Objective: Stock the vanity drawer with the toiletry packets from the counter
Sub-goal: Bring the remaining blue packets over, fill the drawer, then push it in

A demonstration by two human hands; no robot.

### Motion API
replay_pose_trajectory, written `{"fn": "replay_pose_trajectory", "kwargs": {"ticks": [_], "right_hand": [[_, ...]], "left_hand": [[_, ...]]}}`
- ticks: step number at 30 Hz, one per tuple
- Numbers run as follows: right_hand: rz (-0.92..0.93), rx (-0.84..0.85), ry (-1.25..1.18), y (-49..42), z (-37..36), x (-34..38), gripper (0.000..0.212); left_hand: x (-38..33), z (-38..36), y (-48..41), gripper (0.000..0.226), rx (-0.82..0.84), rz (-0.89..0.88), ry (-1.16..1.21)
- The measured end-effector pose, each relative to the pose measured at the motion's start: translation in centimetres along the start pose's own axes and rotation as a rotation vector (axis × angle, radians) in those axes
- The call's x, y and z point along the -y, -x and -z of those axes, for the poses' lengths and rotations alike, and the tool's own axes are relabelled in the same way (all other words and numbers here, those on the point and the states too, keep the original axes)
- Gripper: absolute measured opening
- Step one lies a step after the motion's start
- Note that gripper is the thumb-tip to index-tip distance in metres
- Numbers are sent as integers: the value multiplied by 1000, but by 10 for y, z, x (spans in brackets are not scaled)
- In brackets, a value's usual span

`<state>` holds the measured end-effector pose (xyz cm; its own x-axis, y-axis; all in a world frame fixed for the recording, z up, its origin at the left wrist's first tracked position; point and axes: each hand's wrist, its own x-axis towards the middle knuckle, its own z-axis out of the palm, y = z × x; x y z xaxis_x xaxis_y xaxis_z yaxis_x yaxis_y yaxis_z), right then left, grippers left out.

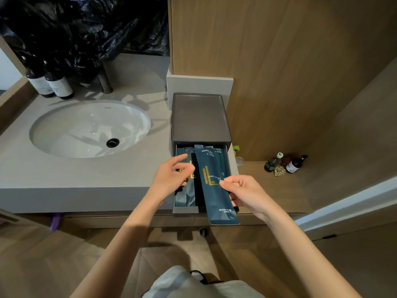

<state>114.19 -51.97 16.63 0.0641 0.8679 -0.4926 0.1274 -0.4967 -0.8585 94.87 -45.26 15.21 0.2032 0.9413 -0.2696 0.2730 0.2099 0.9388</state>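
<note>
Pale clothing [193, 284] at six o'clock sits closest, with both bare forearms reaching up from it toward the small grey drawer unit [199, 117] on the counter [75, 175] at about one o'clock from centre. Right hand [242, 193] has thumb and fingers pinched together on the right edge of a long dark-blue toiletry packet [212, 190], marked as a dental kit, which lies slanted over the open drawer [185, 209] with its lower end overhanging the front lip. Left hand [171, 177] hovers over the packets already lying lengthwise in the drawer [180, 196], fingers loosely curled and apart, clamped on nothing that I can make out. Judging by its flat, creased look, the packet is light, thin and flexible, probably slick film, so a mid-length edge pinch suits it, and a second hand at the far end would stop it sagging or sliding as it goes in
</note>
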Motion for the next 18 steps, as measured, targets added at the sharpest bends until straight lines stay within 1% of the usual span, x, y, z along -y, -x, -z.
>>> {"fn": "replay_pose_trajectory", "kwargs": {"ticks": [2,4,7,10,15,16,18], "right_hand": [[-31,3,28,-3,4,-3,15],[-48,-9,68,-8,4,-5,16],[-51,-24,129,-21,-7,-2,21],[-20,-63,189,-40,-24,2,29],[45,-182,268,-72,-53,3,34],[52,-205,273,-77,-58,2,33],[44,-230,267,-84,-65,-1,22]], "left_hand": [[11,8,-2,50,-116,-73,-220],[22,16,-3,51,-129,-60,-346],[33,22,-3,51,-32,63,-347],[39,23,-1,47,35,122,-299],[42,22,2,41,45,114,-248],[42,22,3,41,47,106,-251],[43,22,6,40,49,90,-243]]}}
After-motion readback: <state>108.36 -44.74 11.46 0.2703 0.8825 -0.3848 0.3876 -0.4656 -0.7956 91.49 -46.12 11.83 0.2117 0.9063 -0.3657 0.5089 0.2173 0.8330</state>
